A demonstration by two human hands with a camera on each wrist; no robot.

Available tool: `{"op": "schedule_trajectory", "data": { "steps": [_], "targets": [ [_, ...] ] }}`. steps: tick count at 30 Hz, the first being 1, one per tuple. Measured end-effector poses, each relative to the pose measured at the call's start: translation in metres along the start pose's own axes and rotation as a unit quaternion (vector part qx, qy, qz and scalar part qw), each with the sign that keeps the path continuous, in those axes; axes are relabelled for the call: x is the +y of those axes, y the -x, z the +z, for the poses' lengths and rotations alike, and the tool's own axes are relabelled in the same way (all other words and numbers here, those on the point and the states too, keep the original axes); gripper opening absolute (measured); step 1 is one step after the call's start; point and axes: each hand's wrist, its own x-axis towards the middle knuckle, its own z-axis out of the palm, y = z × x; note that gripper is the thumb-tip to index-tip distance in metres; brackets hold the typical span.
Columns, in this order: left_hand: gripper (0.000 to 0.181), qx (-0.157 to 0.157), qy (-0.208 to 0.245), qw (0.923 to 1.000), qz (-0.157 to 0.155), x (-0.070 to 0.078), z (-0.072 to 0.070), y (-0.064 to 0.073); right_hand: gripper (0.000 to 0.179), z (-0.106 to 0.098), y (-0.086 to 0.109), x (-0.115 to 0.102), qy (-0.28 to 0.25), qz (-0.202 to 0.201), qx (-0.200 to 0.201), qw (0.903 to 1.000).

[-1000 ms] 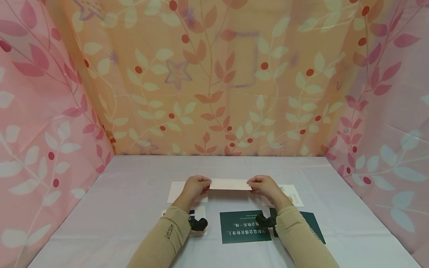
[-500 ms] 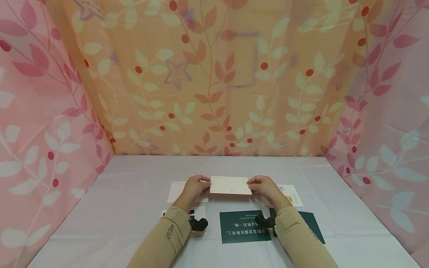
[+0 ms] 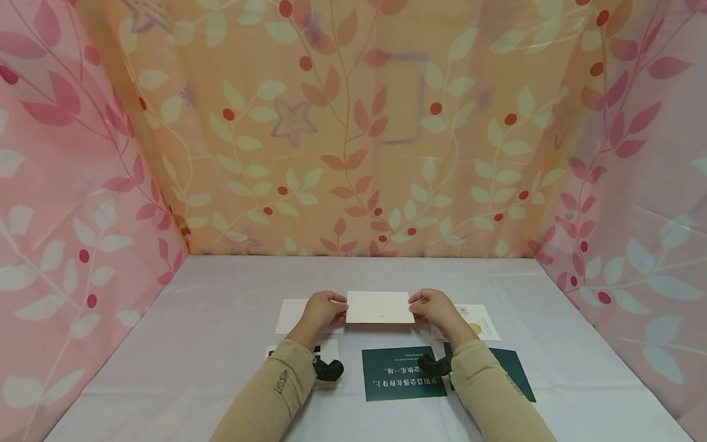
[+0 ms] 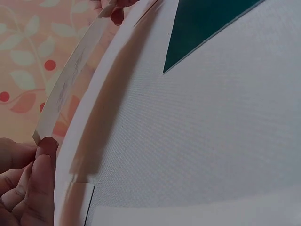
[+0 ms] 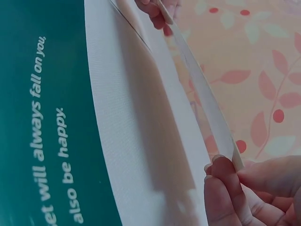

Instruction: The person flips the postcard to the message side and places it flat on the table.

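Note:
A cream postcard (image 3: 380, 308) is held up above the table between both hands, its pale face tilted toward the head camera with a tiny mark near the lower edge. My left hand (image 3: 323, 312) pinches its left edge between thumb and fingers. At the opposite edge, my right hand (image 3: 436, 310) pinches it the same way. The left wrist view catches the postcard (image 4: 70, 77) nearly edge-on, slightly bowed, with its shadow on the cloth below. From the right wrist, the postcard (image 5: 204, 92) also appears as a thin strip.
Cards lie around on the white-clothed table (image 3: 221, 307): a plain card (image 3: 288, 315) behind the left hand, one with a yellow drawing (image 3: 479, 321) behind the right. Nearer lie two dark green cards with white lettering (image 3: 403, 376) and another card (image 3: 331, 348), partly under the forearms. Patterned curtains (image 3: 353, 153) enclose the table.
The postcard has tilted up, so more of its face shows to the head camera than a second ago. Both hands keep their pinch and have hardly moved.

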Motion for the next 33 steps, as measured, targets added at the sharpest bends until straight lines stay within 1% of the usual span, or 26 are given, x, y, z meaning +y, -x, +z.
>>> {"op": "schedule_trajectory", "data": {
  "steps": [4, 9, 13, 15, 20, 23, 25, 29, 33],
  "targets": [
    [0.009, 0.002, -0.007, 1.0000, 0.006, 0.0006, 0.0001, 0.0016, 0.015, 0.0008, 0.0011, -0.0008, -0.001, 0.002, 0.004, 1.0000],
    [0.008, 0.007, -0.012, 0.9998, 0.011, 0.0009, 0.0018, 0.0015, 0.013, 0.0005, 0.0013, -0.0005, 0.022, 0.006, 0.011, 0.9997],
    [0.006, 0.002, -0.013, 0.9999, 0.007, 0.0011, 0.0023, 0.0021, 0.011, 0.0001, 0.0011, 0.0005, 0.029, 0.018, 0.018, 0.9993],
    [0.006, -0.001, -0.014, 0.9999, 0.002, 0.0013, 0.0021, 0.0026, 0.011, 0.0001, 0.0009, 0.0013, 0.028, 0.018, 0.016, 0.9993],
    [0.010, -0.010, -0.017, 0.9998, -0.007, 0.0008, 0.0024, 0.0018, 0.011, 0.0014, 0.0004, 0.0018, 0.028, 0.033, 0.017, 0.9989],
    [0.014, -0.015, -0.009, 0.9998, -0.011, 0.0003, 0.0027, 0.0006, 0.011, 0.0027, 0.0008, 0.0013, 0.026, 0.049, 0.019, 0.9983],
    [0.016, -0.017, -0.003, 0.9998, -0.009, -0.0002, 0.0029, 0.0001, 0.011, 0.0033, 0.0014, 0.0009, 0.023, 0.059, 0.019, 0.9978],
    [0.018, -0.019, -0.001, 0.9998, -0.007, -0.0008, 0.0030, -0.0005, 0.013, 0.0042, 0.0026, -0.0001, 0.025, 0.066, 0.016, 0.9974],
    [0.018, -0.021, -0.005, 0.9996, -0.016, -0.0007, 0.0031, -0.0014, 0.013, 0.0044, 0.0030, 0.0003, 0.032, 0.069, 0.011, 0.9970]
  ]
}}
